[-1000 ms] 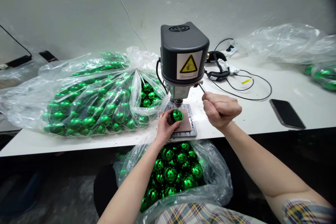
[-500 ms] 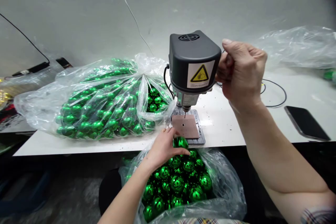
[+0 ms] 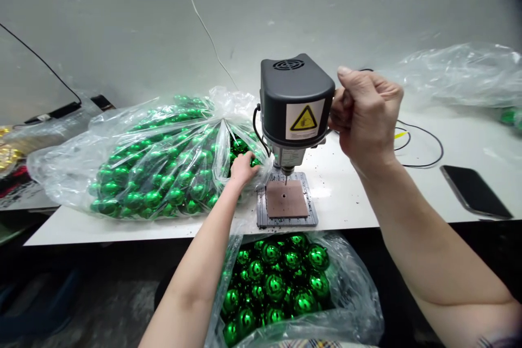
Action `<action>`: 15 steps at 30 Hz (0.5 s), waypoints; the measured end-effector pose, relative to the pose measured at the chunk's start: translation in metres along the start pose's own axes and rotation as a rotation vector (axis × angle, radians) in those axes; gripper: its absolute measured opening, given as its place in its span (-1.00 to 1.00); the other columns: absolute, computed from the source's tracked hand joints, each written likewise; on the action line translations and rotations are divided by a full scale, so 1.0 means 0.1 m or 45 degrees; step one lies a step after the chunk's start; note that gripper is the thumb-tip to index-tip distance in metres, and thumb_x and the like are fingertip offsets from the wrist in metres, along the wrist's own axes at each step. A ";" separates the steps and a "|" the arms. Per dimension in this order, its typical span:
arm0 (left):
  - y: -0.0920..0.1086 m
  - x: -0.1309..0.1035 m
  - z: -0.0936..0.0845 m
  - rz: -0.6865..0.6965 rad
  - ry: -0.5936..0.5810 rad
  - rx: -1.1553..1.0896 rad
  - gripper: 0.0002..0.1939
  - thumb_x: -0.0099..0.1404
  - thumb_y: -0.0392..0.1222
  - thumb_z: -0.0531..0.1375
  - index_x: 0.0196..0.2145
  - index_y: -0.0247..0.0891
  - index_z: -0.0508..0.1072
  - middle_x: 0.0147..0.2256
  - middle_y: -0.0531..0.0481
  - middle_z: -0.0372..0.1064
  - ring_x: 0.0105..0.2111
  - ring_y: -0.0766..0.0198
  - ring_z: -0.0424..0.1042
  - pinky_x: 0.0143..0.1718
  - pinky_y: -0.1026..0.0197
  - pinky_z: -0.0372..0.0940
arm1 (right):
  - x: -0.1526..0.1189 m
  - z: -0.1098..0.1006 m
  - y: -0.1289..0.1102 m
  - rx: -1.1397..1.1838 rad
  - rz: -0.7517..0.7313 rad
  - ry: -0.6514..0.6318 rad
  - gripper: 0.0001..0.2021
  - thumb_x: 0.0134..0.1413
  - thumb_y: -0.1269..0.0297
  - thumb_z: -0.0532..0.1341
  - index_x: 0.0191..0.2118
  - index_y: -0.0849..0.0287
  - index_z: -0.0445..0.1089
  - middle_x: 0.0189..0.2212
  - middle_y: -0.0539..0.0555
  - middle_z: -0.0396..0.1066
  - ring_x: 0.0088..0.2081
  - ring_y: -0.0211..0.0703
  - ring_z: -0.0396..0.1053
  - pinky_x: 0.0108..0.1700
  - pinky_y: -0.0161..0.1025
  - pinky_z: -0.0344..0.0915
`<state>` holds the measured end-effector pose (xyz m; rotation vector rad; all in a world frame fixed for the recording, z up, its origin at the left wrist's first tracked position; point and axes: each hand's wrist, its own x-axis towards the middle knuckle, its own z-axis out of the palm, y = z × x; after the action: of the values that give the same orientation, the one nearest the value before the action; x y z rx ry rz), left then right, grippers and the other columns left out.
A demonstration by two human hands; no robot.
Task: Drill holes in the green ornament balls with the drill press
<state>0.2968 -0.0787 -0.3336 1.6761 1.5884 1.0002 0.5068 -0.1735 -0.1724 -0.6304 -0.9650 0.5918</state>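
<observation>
My left hand (image 3: 243,168) reaches into the mouth of the clear plastic bag (image 3: 65,166) on the table. Its thumb and fingers close around a shiny green ball (image 3: 255,162), with the fingertips partly hidden. Beside the black-topped bench drill press (image 3: 297,98), my right hand (image 3: 367,114) makes a fist around the feed handle, which the fingers mostly cover. Under the drill bit (image 3: 286,179) lies a square brown board (image 3: 287,202) with a dark hole, on the grey slotted base (image 3: 312,215). A second open bag (image 3: 359,293) sits below the table edge, full of shiny green balls (image 3: 275,285).
On the right of the white table (image 3: 346,204) lies a black phone (image 3: 475,190), near a looped black cable (image 3: 440,147). Another clear bag (image 3: 460,76) stands at the back right. Gold items (image 3: 8,156) are at the far left, and dark crumbs lie around the drill base.
My left hand has left a green ball at the lower bag and moved up and away to the mouth of the table bag. My right hand stays at the drill handle.
</observation>
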 end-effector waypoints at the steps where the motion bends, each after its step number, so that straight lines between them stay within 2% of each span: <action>1: 0.02 -0.05 -0.06 -0.016 0.008 -0.107 -0.69 -0.10 -0.34 0.46 -0.35 -0.22 0.54 -0.42 -0.02 0.38 -0.15 0.02 0.47 -0.02 0.10 0.31 | 0.00 0.00 0.00 0.006 0.004 0.001 -0.56 0.08 0.34 0.29 -0.75 0.11 0.17 -0.80 -0.11 0.03 -0.78 -0.42 -0.11 -0.77 -0.26 -0.28; 4: 0.09 -0.25 -0.29 -0.151 -0.061 -0.698 -0.57 0.10 -0.12 0.40 -0.07 -0.22 0.49 -0.33 -0.02 0.46 -0.29 0.16 0.50 -0.14 0.11 0.41 | 0.01 -0.02 0.03 -0.012 -0.004 -0.004 -0.55 0.09 0.32 0.29 -0.74 0.12 0.16 -0.79 -0.10 0.01 -0.76 -0.42 -0.13 -0.75 -0.25 -0.29; 6: 0.16 -0.43 -0.41 -0.283 -0.184 -1.071 -0.54 0.14 -0.09 0.38 -0.01 -0.22 0.44 -0.22 -0.08 0.51 -0.27 0.18 0.53 -0.13 0.06 0.45 | 0.01 -0.03 0.05 -0.038 -0.035 -0.028 -0.53 0.10 0.24 0.32 -0.72 0.12 0.13 -0.79 -0.10 0.01 -0.75 -0.42 -0.12 -0.74 -0.26 -0.26; 8: 0.22 -0.61 -0.45 -0.400 -0.285 -1.289 -0.55 0.17 -0.06 0.38 -0.02 -0.22 0.43 -0.14 -0.13 0.51 -0.22 0.16 0.54 -0.09 0.03 0.46 | 0.01 -0.03 0.06 -0.042 -0.066 -0.037 -0.51 0.10 0.18 0.33 -0.71 0.12 0.12 -0.78 -0.10 0.00 -0.75 -0.42 -0.12 -0.73 -0.27 -0.26; 11: 0.25 -0.86 -0.37 -0.448 -0.345 -1.352 -0.52 0.14 -0.05 0.42 -0.02 -0.22 0.45 -0.12 -0.14 0.51 -0.20 0.18 0.54 -0.10 0.06 0.46 | 0.01 -0.02 0.06 -0.030 -0.080 -0.037 -0.50 0.11 0.18 0.33 -0.71 0.11 0.11 -0.77 -0.11 -0.01 -0.76 -0.42 -0.12 -0.74 -0.27 -0.26; 15: 0.15 -1.07 -0.17 -0.305 -0.370 -1.020 -0.40 0.08 -0.15 0.45 0.07 -0.22 0.42 -0.11 -0.11 0.49 -0.19 0.21 0.49 -0.17 0.16 0.41 | 0.00 0.00 0.02 -0.018 -0.028 0.002 -0.51 0.11 0.29 0.29 -0.74 0.11 0.11 -0.79 -0.12 0.00 -0.78 -0.42 -0.13 -0.74 -0.27 -0.28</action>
<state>0.2913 -0.1872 -0.3235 0.9923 0.9678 1.0208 0.5069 -0.1718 -0.1737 -0.6319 -0.9744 0.5659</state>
